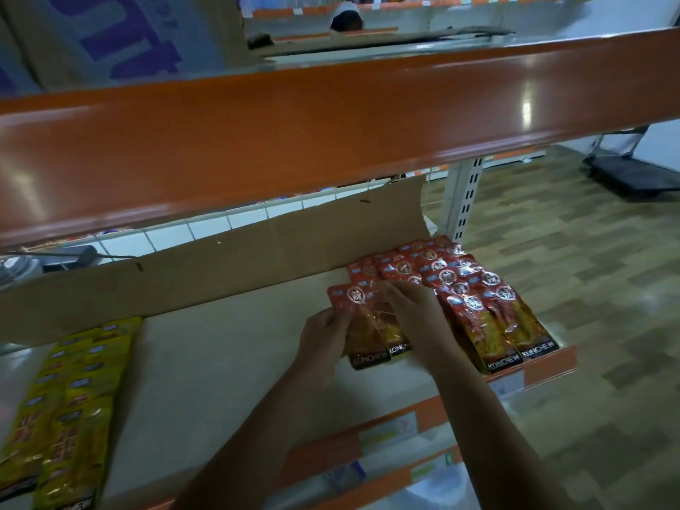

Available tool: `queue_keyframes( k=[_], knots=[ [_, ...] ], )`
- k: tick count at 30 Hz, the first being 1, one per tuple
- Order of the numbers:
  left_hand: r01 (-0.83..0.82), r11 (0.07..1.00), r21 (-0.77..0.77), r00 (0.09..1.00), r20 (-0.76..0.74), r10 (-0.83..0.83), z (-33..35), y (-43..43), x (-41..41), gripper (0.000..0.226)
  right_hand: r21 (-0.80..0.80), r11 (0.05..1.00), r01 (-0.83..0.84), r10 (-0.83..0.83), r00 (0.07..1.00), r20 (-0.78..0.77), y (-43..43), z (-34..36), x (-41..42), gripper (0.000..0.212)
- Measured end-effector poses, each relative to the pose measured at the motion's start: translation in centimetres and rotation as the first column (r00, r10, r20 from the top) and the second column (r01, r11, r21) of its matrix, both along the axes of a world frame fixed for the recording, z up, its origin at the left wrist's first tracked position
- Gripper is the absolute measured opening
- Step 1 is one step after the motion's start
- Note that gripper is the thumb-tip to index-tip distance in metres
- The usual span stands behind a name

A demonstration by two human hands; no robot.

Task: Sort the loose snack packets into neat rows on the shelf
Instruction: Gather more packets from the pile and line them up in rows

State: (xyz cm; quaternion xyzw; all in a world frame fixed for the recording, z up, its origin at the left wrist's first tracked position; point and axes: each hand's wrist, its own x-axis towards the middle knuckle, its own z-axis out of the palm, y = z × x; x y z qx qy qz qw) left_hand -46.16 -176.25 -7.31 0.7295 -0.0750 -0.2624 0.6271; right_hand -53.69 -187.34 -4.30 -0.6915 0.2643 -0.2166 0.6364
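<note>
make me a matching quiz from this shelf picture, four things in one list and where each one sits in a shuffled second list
1. yellow packets
2. stacked red packets
3. cardboard sheet
4. red packets in hand

A. upright along the back of the shelf
B. shelf's right end
C. between both hands
D. shelf's left end

Pairs: 1-D, 2-B, 3-A, 4-C

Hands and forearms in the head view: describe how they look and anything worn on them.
Both are bare. The left hand and right hand show no gloves, rings, watch or bracelets that I can make out. Both forearms are uncovered right down to the bottom edge of the picture; no sleeve, cuff or marking appears anywhere on them.
</note>
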Motion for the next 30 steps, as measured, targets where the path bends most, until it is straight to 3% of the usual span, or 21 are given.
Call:
queue_keyframes(
  k=[3,9,16,23,30],
  knots=[
    [0.023,1.000,-0.013,0.999,-0.035,-0.023,-0.5,-1.0,-0.8,0.019,-0.048,0.994,0.097,-0.096,0.995,0.023,-2.2,-0.6,-0.7,0.018],
    [0.008,0.971,0.238,0.980,0.192,-0.055,-2.4,-2.5,-1.2,0.016,-0.188,0.965,0.183,-0.187,0.982,-0.002,-4.8,-1.7,-1.5,0.023],
    [0.006,0.945,0.328,0.923,0.362,-0.131,-2.3,-3.6,-0.9,0.027,-0.219,0.964,0.149,-0.165,0.985,-0.056,-5.1,-2.7,-1.4,0.022],
    [0.020,0.927,0.375,0.890,0.416,-0.187,-2.5,-3.8,-0.9,0.041,-0.244,0.963,0.115,-0.132,0.990,-0.051,-4.2,-2.6,-0.6,0.018],
    [0.006,0.900,0.437,0.871,0.439,-0.219,-2.2,-2.3,-0.8,0.028,-0.296,0.948,0.119,-0.145,0.987,-0.067,-3.0,-2.7,0.7,0.015]
  ],
)
